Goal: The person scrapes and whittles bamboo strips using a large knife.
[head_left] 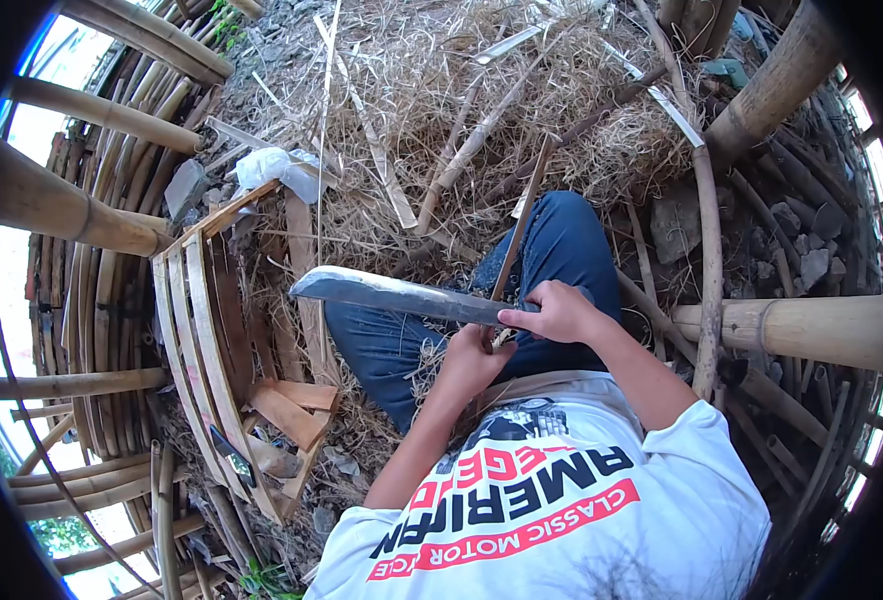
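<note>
My right hand (556,314) is closed around the handle end of a machete (391,294). Its broad grey blade points left across my lap, the thumb lying along the base of the blade. Just below it, my left hand (473,358) grips the near end of a thin bamboo strip (526,215). The strip runs up and away past my raised knee, and the blade overlaps it close to my fingers. Pale shavings (427,365) lie on my dark blue trousers (566,245).
Curly bamboo shavings (411,110) and loose strips cover the ground ahead. A wooden slatted crate (193,330) stands at left, with a white plastic bag (266,168) at its far end. Thick bamboo poles (811,330) frame both sides, with stones (676,225) at right.
</note>
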`<state>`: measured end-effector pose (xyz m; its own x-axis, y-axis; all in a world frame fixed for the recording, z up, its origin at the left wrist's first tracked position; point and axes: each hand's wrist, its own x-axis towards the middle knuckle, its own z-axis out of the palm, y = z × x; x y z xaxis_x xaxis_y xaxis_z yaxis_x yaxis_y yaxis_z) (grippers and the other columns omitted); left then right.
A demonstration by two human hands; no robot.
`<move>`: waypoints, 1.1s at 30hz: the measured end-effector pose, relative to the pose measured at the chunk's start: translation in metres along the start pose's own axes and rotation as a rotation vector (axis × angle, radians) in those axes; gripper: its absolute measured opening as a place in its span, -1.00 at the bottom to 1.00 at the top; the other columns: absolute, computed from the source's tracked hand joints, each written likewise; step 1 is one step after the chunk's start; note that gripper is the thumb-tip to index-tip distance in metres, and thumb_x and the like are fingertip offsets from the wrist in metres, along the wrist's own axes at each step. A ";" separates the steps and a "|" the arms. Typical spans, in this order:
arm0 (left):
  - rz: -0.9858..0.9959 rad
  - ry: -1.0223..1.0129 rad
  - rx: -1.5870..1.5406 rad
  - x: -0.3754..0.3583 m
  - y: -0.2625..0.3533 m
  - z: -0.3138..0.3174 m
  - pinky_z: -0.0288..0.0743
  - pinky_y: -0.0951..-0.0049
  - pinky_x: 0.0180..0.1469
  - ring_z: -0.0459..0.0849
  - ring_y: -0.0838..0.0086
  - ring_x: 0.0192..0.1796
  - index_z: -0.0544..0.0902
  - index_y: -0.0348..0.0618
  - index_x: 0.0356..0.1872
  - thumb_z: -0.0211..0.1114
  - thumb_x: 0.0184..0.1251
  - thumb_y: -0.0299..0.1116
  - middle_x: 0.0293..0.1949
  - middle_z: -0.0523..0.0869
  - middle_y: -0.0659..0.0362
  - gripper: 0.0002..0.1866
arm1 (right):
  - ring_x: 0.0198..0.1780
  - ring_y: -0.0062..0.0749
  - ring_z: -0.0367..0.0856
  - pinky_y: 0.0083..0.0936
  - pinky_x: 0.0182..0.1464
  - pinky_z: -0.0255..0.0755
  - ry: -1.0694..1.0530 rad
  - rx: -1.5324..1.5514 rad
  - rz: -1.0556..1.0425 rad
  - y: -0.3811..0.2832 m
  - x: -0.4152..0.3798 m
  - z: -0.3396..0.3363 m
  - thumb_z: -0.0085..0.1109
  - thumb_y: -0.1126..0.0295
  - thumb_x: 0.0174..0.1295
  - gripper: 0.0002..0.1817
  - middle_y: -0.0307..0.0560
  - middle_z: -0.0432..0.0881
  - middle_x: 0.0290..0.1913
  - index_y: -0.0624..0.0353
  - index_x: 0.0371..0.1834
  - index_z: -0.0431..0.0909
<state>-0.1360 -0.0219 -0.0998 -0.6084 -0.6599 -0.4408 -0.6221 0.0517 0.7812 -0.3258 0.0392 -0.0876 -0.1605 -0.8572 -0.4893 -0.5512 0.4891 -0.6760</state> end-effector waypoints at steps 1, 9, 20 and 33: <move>0.017 0.007 -0.025 0.000 -0.003 0.001 0.43 0.31 -0.39 0.54 0.38 -0.51 0.53 -0.35 -0.33 0.50 0.04 -0.26 -0.55 0.57 0.07 -0.61 | -0.43 0.04 0.65 -0.19 -0.32 0.44 0.017 -0.010 0.000 0.000 0.001 0.001 0.20 -0.34 0.07 -0.28 0.13 0.60 -0.59 0.26 -0.54 0.69; 0.012 -0.007 0.003 -0.003 0.001 0.000 0.45 0.29 -0.39 0.55 0.33 -0.53 0.55 -0.37 -0.27 0.49 0.06 -0.24 -0.56 0.57 0.04 -0.59 | -0.49 -0.01 0.62 -0.22 -0.36 0.40 0.095 0.046 0.000 0.005 -0.001 0.008 0.23 -0.34 0.05 -0.30 0.09 0.59 -0.61 0.22 -0.54 0.69; 0.005 -0.045 -0.056 -0.014 0.008 -0.007 0.28 0.47 -0.46 0.32 0.57 -0.54 0.42 -0.20 -0.35 0.49 0.08 -0.27 -0.61 0.37 0.29 -0.62 | -0.58 -0.26 0.63 -0.35 -0.40 0.44 0.189 0.414 0.083 0.041 0.047 -0.011 0.13 -0.41 0.14 -0.19 -0.05 0.53 -0.75 0.28 -0.67 0.61; 0.049 -0.067 -0.094 -0.001 -0.006 -0.005 0.35 0.39 -0.47 0.41 0.47 -0.56 0.43 -0.21 -0.41 0.53 0.02 -0.26 -0.61 0.45 0.20 -0.60 | -0.36 -0.05 0.71 -0.28 -0.23 0.53 0.214 -0.005 -0.054 0.018 0.026 -0.025 0.51 0.02 -0.21 -0.53 0.08 0.68 -0.49 0.24 -0.47 0.66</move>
<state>-0.1297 -0.0254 -0.1021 -0.6703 -0.6067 -0.4274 -0.5441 0.0102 0.8389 -0.3603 0.0218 -0.0983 -0.3004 -0.8969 -0.3244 -0.5680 0.4415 -0.6946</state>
